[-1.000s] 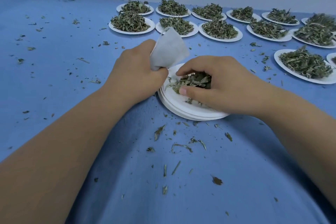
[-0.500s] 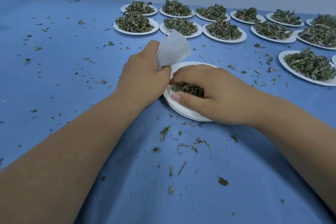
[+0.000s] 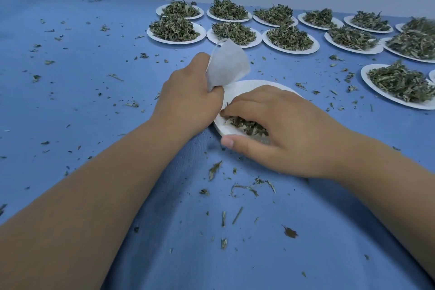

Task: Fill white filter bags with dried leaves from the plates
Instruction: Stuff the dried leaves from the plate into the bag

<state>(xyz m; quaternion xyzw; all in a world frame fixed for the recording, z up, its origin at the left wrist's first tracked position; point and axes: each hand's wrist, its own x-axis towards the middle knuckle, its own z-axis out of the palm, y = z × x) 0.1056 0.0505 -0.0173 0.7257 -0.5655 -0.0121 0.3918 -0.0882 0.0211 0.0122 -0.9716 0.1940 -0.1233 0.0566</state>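
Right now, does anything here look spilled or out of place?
Yes. Dried leaf scraps lie scattered across the blue tablecloth, thickest just in front of the near plate where the right hand gathers leaves. The left hand holds the filter bag. The far plates look tidy.

White bag, green leaves, blue table.

**Nothing to read**

I see no writing, label, brand, number or sign anywhere here. The filter bag in my left hand is plain white, the plates are bare white, and the desk cover is unmarked blue.
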